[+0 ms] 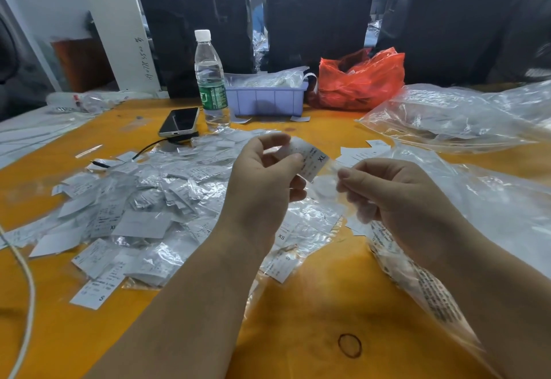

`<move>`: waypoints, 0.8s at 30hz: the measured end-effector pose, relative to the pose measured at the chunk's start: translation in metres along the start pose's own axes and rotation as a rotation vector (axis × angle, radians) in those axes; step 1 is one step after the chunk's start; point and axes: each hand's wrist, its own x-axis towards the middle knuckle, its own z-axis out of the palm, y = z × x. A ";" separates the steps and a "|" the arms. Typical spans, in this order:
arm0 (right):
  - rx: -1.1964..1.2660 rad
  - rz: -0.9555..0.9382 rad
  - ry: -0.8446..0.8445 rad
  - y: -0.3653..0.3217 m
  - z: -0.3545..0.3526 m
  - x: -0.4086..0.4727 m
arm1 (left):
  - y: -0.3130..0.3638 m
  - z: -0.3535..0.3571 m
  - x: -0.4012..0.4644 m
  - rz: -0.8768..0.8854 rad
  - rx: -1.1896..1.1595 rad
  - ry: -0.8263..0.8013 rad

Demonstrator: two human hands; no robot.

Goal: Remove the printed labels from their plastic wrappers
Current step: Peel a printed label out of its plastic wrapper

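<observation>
My left hand (265, 175) pinches a white printed label marked XL (313, 159) between thumb and fingers, above the orange table (313, 304). My right hand (399, 199) pinches a small clear plastic wrapper (325, 184) just right of the label; the wrapper hangs loose and blurred between the hands. A wide heap of wrapped and loose labels (134, 205) lies on the table to the left and under my left forearm. Labels marked XS (281, 237) and S (286, 259) lie below the hands.
A water bottle (210, 80), a phone (179, 122) with a cable, a purple bin (265, 99) and a red plastic bag (360, 80) stand at the back. Large clear bags (465, 113) lie at the right. A rubber band (349, 346) lies near the front.
</observation>
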 end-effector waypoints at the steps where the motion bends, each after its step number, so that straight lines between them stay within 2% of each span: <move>1: 0.003 -0.008 0.016 -0.001 0.000 0.000 | 0.000 0.000 0.000 -0.015 -0.021 -0.003; 8: 0.037 -0.037 0.046 -0.004 -0.001 -0.001 | 0.000 0.001 0.002 -0.086 -0.046 -0.022; 24: 0.044 -0.021 -0.059 -0.002 -0.003 0.000 | 0.002 0.000 0.001 -0.114 -0.143 -0.092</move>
